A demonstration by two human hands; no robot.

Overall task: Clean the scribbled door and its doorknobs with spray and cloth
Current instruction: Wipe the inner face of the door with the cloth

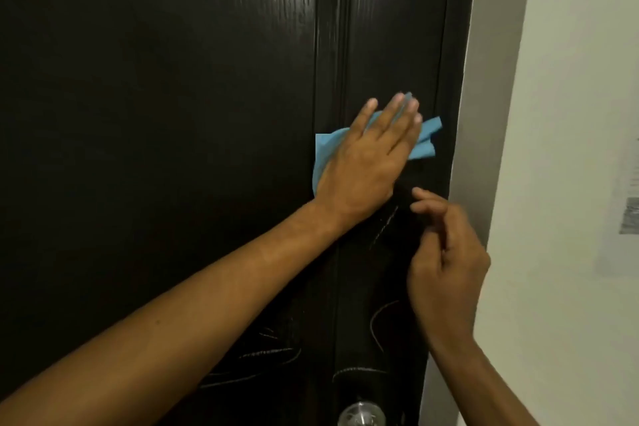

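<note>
Hiding cloth middle, left hand

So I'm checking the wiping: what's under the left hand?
A blue cloth, pressed flat against the dark door by the left hand. Whether scribbles remain beneath the cloth is hidden.

Dark glossy wood-grain door, soft cloth, shiny knob.
The door's grain is ridged and catches light; chalky pale scribbles look matt. The blue cloth is thin and creased. The knob looks like polished metal. The wall is matt.
</note>
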